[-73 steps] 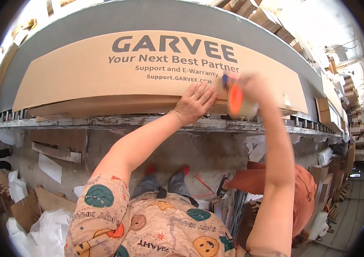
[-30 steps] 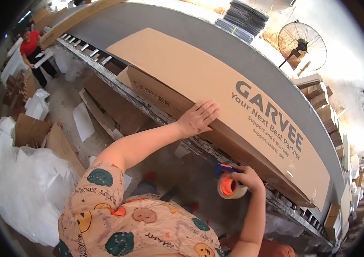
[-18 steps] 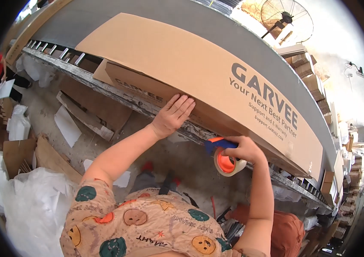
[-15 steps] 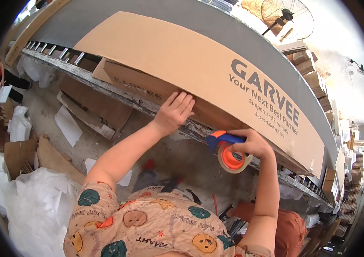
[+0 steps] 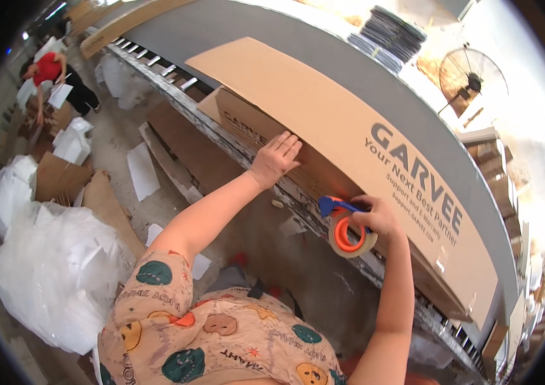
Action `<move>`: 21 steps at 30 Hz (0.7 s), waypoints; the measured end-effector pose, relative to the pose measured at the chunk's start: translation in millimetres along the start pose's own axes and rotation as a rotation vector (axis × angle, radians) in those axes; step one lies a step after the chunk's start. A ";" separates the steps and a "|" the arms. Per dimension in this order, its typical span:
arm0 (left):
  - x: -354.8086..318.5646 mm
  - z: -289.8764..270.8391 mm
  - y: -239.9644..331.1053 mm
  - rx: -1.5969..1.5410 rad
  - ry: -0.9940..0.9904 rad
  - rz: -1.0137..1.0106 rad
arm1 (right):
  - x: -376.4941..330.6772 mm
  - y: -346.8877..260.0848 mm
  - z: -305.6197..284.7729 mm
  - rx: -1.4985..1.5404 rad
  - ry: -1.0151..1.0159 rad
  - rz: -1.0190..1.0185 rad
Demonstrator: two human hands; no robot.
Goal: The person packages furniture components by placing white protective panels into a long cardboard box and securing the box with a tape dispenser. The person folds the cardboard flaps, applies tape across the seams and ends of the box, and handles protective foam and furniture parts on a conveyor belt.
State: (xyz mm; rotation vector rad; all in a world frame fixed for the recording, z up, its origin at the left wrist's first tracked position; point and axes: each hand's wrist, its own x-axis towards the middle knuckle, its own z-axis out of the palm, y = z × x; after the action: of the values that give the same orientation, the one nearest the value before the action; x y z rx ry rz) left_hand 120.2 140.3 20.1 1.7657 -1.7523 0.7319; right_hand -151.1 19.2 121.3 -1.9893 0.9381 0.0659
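Observation:
A long brown cardboard box (image 5: 323, 122) lies in front of me, with dark print on its broad panel. Along its near side a long flap (image 5: 246, 125) stands partly apart from that panel. At the gap between them, my left hand (image 5: 277, 159) rests against the cardboard, fingers mostly stretched out and holding nothing I can see. Farther right, my right hand (image 5: 378, 217) grips a tape dispenser (image 5: 349, 234), blue and orange with a roll of clear tape on an orange core. It hangs beside the box's near edge; my fingers partly hide its handle.
The box lies on a grey conveyor (image 5: 221, 19) with metal rollers (image 5: 157, 62) on its near side. White plastic wrapping (image 5: 60, 269) and cardboard scraps (image 5: 170, 160) cover the floor at left. Another person (image 5: 54, 74) stands far left. A fan (image 5: 471, 80) and stacked cardboard (image 5: 493, 160) are beyond.
The whole view has swung, so the box and conveyor appear farther right and lower. My left hand stays by the flap, its fingers straighter; my right hand keeps the tape dispenser.

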 end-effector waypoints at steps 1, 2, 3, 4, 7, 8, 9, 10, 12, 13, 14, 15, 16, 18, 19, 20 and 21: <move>-4.5 -2.4 -6.1 0.041 0.007 -0.014 | 2.1 -0.6 2.1 0.040 -0.009 0.000; -7.7 -0.7 -13.3 0.059 -0.004 0.008 | 1.1 -1.6 4.2 0.044 -0.011 -0.001; -10.4 1.0 -23.6 0.077 -0.017 0.030 | -0.5 -2.9 6.2 0.049 -0.014 -0.001; -9.4 4.6 -32.5 0.062 -0.027 0.011 | -0.8 0.9 4.7 0.042 -0.027 -0.017; -4.9 3.2 -60.4 0.089 -0.043 -0.041 | -1.0 5.6 3.4 -0.001 -0.048 0.020; -0.7 5.2 -70.5 0.096 -0.048 -0.037 | -2.7 2.5 1.9 0.006 -0.051 0.014; 5.1 9.2 -81.4 0.055 -0.147 -0.023 | -3.5 -0.5 1.0 -0.001 -0.047 0.001; 7.7 11.3 -87.8 0.011 -0.254 -0.012 | -4.2 -1.0 3.2 -0.005 -0.050 -0.008; 11.5 16.7 -98.3 -0.077 -0.337 0.033 | 0.3 2.2 5.2 0.004 -0.030 -0.011; 10.2 18.6 -100.8 -0.081 -0.347 0.038 | 2.0 4.6 5.3 0.001 -0.002 -0.017; 8.7 19.6 -103.7 -0.086 -0.330 0.040 | 6.3 4.7 3.6 -0.009 0.003 -0.011; 12.5 15.2 -101.3 -0.102 -0.312 0.050 | 6.1 0.8 3.4 0.022 0.011 0.043; 25.6 3.5 -94.1 -0.081 -0.712 -0.154 | 6.4 -4.8 3.9 0.037 0.019 0.077; 15.9 -3.3 -91.1 -0.098 -0.315 -0.023 | 7.1 -13.5 6.3 0.040 0.038 0.110; 10.8 -7.6 -90.6 -0.101 0.084 0.089 | 6.5 -14.4 6.7 0.027 0.055 0.131; -5.7 -7.0 -97.2 -0.010 0.190 0.093 | 7.7 -15.5 8.3 0.012 0.069 0.148; -14.5 -5.9 -118.3 -0.012 0.207 0.088 | 8.9 -15.5 10.5 -0.001 0.097 0.146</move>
State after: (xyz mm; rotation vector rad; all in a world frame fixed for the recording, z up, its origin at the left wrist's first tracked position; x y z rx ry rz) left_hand 238.4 155.5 13.9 1.5522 -1.6986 0.9044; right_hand -131.8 26.6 122.6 -1.9368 1.1458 0.0519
